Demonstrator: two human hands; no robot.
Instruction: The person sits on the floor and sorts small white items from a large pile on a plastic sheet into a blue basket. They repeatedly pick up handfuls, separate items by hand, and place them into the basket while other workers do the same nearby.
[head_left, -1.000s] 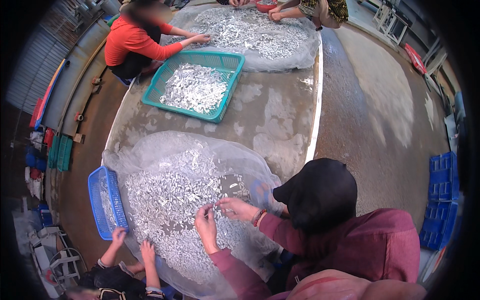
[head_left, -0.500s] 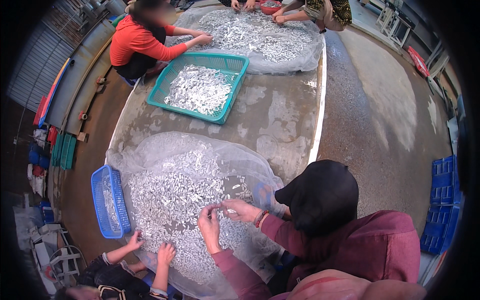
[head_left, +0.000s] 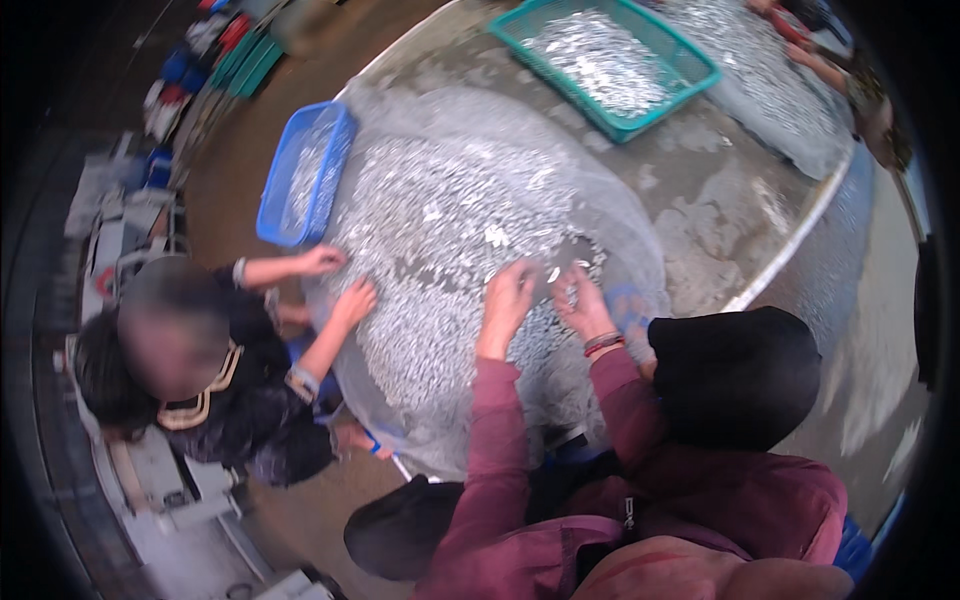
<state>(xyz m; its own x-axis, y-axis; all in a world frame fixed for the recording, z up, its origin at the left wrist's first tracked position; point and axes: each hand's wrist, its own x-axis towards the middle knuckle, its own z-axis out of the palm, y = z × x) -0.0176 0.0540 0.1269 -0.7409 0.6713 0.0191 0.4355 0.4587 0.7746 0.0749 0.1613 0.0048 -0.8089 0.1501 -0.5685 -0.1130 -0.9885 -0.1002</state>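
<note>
A wide heap of small white, elongated pieces (head_left: 430, 330) lies spread on a sheer net sheet (head_left: 640, 225). Above its right part are my two hands, close together. My left hand (head_left: 508, 297) has its fingers drawn together; blur hides what they hold, if anything. Just to the right, my right hand (head_left: 580, 303), with bracelets at the wrist, has bent fingers with a small white piece (head_left: 582, 265) at their tips. Another white piece (head_left: 554, 273) shows between the hands. Darker ground shows through the net around them.
Across the heap at left, a person in dark clothes (head_left: 250, 400) has both hands at its edge. A blue basket (head_left: 345, 125) and a green basket (head_left: 630, 128) hold white pieces. Another heap (head_left: 760, 90) lies at far right, with people's hands beside it.
The whole view has swung left, so the scene sits turned and shifted, and the person at left shows more fully. My hands stay close together over the heap.
</note>
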